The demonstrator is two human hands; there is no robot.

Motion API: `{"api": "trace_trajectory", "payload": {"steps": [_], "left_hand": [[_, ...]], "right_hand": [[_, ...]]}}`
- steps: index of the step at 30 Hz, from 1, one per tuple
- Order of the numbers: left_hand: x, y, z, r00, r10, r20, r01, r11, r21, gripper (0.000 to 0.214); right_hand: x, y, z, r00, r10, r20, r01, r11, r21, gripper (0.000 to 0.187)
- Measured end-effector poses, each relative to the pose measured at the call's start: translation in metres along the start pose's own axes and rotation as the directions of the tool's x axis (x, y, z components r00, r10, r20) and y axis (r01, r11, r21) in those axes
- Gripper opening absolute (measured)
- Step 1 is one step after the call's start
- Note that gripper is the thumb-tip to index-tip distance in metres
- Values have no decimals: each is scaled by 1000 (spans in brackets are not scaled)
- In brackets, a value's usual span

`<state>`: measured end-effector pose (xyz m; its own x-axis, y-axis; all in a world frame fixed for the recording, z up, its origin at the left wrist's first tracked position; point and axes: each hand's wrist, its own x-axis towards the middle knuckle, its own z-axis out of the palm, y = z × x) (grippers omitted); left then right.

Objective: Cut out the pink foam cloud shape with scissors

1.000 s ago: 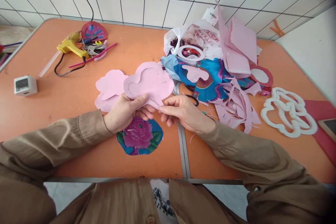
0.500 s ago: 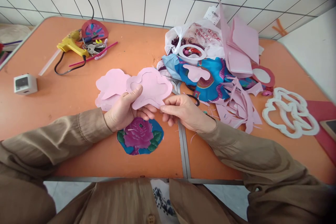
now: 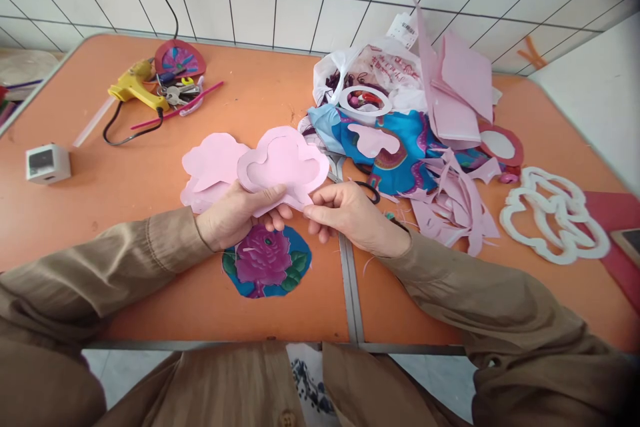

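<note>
Both my hands hold a pink cloud-shaped cutout (image 3: 283,163), a scalloped frame lying over another pink layer. My left hand (image 3: 240,210) supports it from below, thumb pressed on its lower edge. My right hand (image 3: 350,217) pinches its lower right corner between thumb and fingers. Behind my left hand, more pink cloud-shaped pieces (image 3: 215,157) lie on the orange table (image 3: 165,307). Below my hands rests a blue fabric piece with a purple rose (image 3: 265,260). Scissors (image 3: 370,190) lie partly hidden past my right hand.
At the back left are a yellow glue gun (image 3: 133,83), keys (image 3: 177,92) and a small white box (image 3: 49,163). A plastic bag (image 3: 395,70), blue patterned fabric (image 3: 405,160) and pink scraps (image 3: 450,197) pile up at right. White cloud-shaped frames (image 3: 553,213) lie farther right.
My left thumb has moved down from the middle of the pink cutout to its lower edge. The top frame has shifted slightly, uncovering more of its inner opening.
</note>
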<state>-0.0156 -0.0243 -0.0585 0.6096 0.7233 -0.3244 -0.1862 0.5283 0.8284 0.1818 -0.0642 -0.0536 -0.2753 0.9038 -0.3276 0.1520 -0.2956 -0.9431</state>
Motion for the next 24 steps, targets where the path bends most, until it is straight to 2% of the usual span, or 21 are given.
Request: {"api": "trace_trajectory", "payload": {"steps": [6,10,14,20,24], "left_hand": [[1,6,-3,992,-53,114,52,999,9,43],[1,5,-6,988,-64,140,58,997,41,39],[0,2,-5,993,-62,102,53,995,88,40],[-4,2,1,999,5,34,-11,984,176,42],[-6,3,3,999,42,20,-46,968,246,44]], "right_hand": [[0,-1,1,1000,6,-4,-6,1000,13,30],[-1,-1,1,1000,-3,-4,3,1000,19,32],[-1,-2,0,1000,3,-6,-3,1000,18,31],[-1,-1,1,1000,-13,12,13,999,33,38],[-1,-1,1,999,-21,26,20,1000,20,35]]}}
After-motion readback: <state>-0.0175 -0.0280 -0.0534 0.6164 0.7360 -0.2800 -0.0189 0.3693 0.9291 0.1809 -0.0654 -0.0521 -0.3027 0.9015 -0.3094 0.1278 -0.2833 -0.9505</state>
